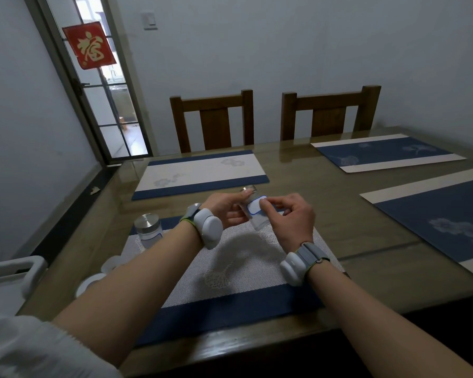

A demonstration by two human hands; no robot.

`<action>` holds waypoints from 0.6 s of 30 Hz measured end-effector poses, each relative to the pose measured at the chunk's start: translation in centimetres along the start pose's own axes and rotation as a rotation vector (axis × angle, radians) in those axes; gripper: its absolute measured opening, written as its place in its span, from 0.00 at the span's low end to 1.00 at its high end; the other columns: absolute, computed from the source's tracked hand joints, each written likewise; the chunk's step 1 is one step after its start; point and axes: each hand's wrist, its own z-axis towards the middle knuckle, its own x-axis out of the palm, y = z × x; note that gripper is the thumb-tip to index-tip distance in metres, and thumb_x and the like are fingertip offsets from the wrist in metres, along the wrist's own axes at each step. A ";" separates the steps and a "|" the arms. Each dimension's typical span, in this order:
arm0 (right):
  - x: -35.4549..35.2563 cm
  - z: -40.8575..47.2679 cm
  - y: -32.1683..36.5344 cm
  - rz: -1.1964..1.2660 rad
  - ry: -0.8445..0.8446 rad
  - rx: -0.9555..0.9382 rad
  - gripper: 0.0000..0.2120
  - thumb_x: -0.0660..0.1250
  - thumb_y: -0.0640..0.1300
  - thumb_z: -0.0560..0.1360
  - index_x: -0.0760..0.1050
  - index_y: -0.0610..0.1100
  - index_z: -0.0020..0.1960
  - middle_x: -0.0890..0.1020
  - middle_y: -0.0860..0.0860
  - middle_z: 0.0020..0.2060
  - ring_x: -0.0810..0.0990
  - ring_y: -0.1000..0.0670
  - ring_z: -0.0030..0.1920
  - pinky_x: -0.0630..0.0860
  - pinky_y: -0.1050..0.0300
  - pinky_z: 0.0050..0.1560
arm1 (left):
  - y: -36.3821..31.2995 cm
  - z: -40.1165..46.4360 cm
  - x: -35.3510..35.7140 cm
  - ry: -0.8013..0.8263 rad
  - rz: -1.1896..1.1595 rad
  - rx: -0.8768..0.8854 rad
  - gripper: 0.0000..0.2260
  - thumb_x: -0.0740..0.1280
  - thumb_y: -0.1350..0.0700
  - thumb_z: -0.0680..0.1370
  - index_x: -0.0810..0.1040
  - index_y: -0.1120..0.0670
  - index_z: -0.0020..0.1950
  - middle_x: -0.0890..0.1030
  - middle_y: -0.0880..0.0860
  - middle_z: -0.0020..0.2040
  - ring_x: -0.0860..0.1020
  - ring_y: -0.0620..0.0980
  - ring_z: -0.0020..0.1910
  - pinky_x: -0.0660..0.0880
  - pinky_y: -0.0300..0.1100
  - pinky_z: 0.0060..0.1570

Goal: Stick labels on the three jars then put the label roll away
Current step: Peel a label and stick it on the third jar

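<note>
Glass jar sits tilted above the bench in the left hand's closed grip so the right hand, fingers pinched, presses the label flat.

dim, bluish | daylight via door | glare on table | soft blur | wide-angle edge bending

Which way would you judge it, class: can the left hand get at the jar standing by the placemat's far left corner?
Probably not yet: the left hand is holding the jar being labelled. Otherwise the standing jar lies unobstructed beside that forearm.
</note>
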 end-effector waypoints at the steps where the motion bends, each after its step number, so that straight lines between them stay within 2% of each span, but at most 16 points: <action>1: 0.1 0.0 0.0 -0.010 -0.008 0.005 0.05 0.74 0.45 0.69 0.84 0.45 0.43 0.78 0.49 0.39 0.77 0.53 0.39 0.70 0.66 0.36 | 0.1 0.0 0.1 -0.004 -0.012 0.003 0.19 0.69 0.56 0.75 0.74 0.64 0.63 0.80 0.62 0.57 0.81 0.54 0.45 0.80 0.43 0.43; 5: 0.3 0.0 -0.1 -0.037 -0.024 0.032 0.08 0.74 0.47 0.69 0.84 0.45 0.46 0.78 0.50 0.41 0.76 0.53 0.40 0.70 0.67 0.36 | 0.3 0.0 0.4 -0.030 -0.062 0.002 0.18 0.70 0.57 0.74 0.74 0.64 0.61 0.80 0.61 0.54 0.81 0.54 0.44 0.79 0.44 0.43; 11: 0.4 -0.1 0.0 -0.064 0.009 0.059 0.15 0.76 0.49 0.66 0.83 0.45 0.50 0.77 0.49 0.44 0.76 0.52 0.43 0.69 0.67 0.37 | 0.3 0.0 0.5 -0.035 -0.076 0.002 0.10 0.69 0.58 0.75 0.76 0.63 0.51 0.80 0.60 0.46 0.80 0.54 0.43 0.78 0.43 0.42; 15: 0.5 -0.3 0.3 -0.062 0.026 0.089 0.19 0.77 0.52 0.64 0.82 0.45 0.53 0.77 0.50 0.46 0.78 0.51 0.45 0.77 0.57 0.42 | 0.2 -0.2 0.5 -0.035 -0.078 0.011 0.08 0.69 0.59 0.75 0.76 0.62 0.49 0.80 0.60 0.46 0.80 0.54 0.43 0.79 0.43 0.43; 18: 0.5 -0.4 0.4 -0.064 0.050 0.095 0.21 0.77 0.52 0.64 0.81 0.46 0.55 0.76 0.49 0.47 0.77 0.52 0.46 0.75 0.59 0.43 | 0.2 -0.4 0.4 -0.038 -0.073 0.021 0.08 0.69 0.58 0.75 0.76 0.61 0.49 0.80 0.59 0.47 0.80 0.54 0.44 0.79 0.43 0.43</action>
